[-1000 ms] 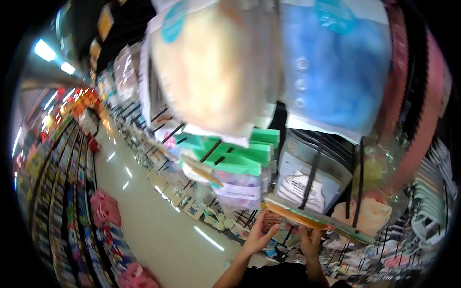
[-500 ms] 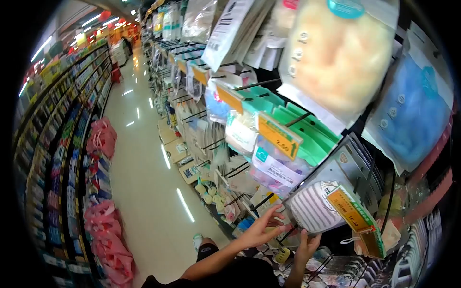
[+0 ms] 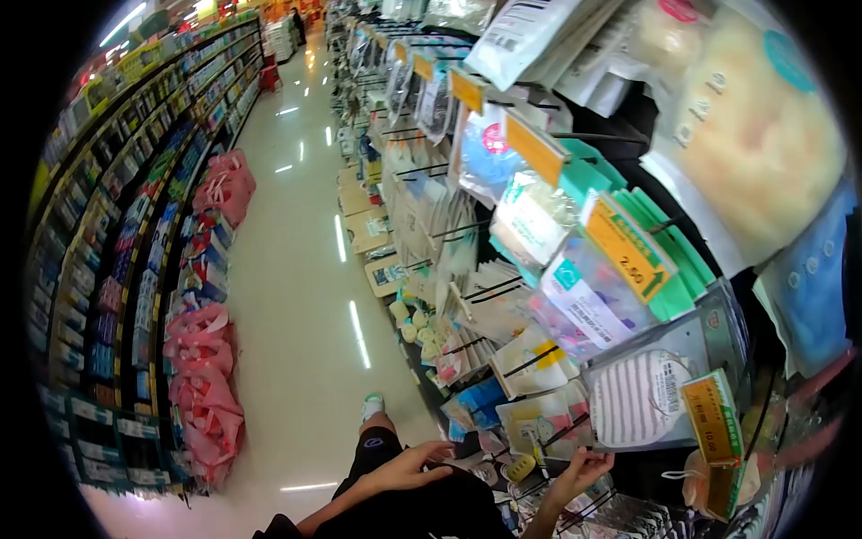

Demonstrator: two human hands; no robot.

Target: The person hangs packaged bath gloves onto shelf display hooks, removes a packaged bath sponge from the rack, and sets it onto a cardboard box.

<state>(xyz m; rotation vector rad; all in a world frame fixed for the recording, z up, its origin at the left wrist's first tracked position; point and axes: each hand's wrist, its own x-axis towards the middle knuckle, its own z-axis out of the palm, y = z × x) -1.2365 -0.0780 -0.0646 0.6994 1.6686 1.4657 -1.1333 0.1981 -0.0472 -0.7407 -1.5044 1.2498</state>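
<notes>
Left hand point(image 3: 415, 468) is back over the torso; half a second ago it's up beside the striped pack point(image 3: 630, 402). View also swings, so the rack sits further toward 3 o'clock.

Striped pack hangs on the rack, at 4 o'clock of frame centre. Right hand point(image 3: 579, 478) is at its 7 o'clock, fingertips bunched by the lower edge; can't tell if they pinch it. Left is at its 8 o'clock, fingers loosely spread, nothing visible in it.

Around the pack: 10.00 price tag point(image 3: 712, 419) at 3, purple pack point(image 3: 588, 301) at 11, 2.50 tag point(image 3: 627, 246) at 12.
</notes>
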